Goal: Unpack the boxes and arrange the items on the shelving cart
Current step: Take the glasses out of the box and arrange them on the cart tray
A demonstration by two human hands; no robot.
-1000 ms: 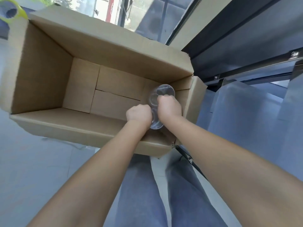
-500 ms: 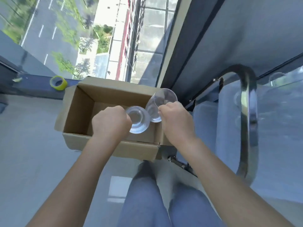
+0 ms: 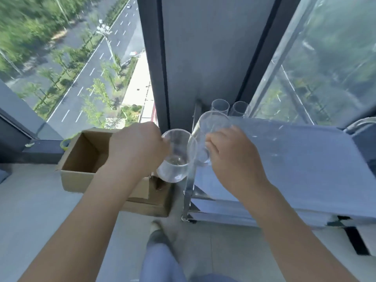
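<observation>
Over cart (image 3: 295, 159) edge: left hand (image 3: 138, 147) grasping glass (image 3: 175, 157), right hand (image 3: 230, 157) grasping second glass (image 3: 209, 129). Mid-transfer from box (image 3: 81, 159); next likely set both upright beside standing glasses (image 3: 227, 107).

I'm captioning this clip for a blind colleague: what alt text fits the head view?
A person's left hand and right hand each grip a clear glass, left glass and right glass, raised between an open cardboard box and a shelving cart with two glasses at its back.
</observation>
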